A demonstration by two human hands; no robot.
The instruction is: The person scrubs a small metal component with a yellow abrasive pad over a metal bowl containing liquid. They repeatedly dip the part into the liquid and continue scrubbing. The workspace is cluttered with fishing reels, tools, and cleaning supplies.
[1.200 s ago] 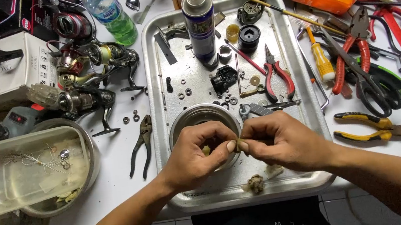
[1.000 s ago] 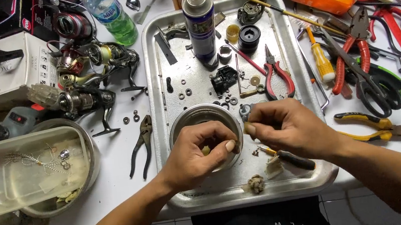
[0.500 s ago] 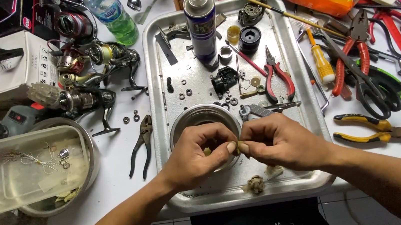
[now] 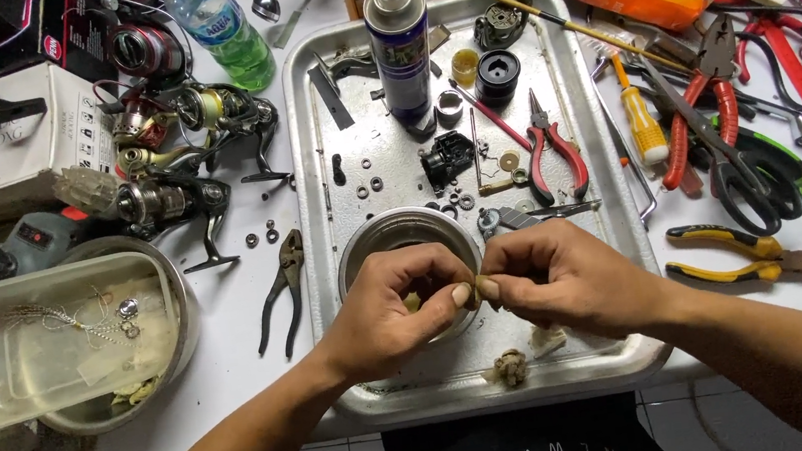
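I have both hands low over the near end of the metal tray (image 4: 602,132), meeting thumb to thumb above the small round metal bowl (image 4: 392,232) that sits on it. My left hand (image 4: 396,312) is curled nearly closed, thumb and forefinger pinched on a small brownish part (image 4: 470,295) at the bowl's near right rim. My right hand (image 4: 563,278) is closed the same way, its fingertips pinching that part from the other side, so the two thumbs touch. The part is mostly hidden by the fingers, and I cannot tell its shape. Just near of my right hand a knotted scrap of rag (image 4: 510,366) lies on the tray. Farther up the tray stand a spray can (image 4: 399,44) and red-handled pliers (image 4: 549,143) among loose washers. Left of the tray, dark pliers (image 4: 283,289) lie on the white table (image 4: 247,374).
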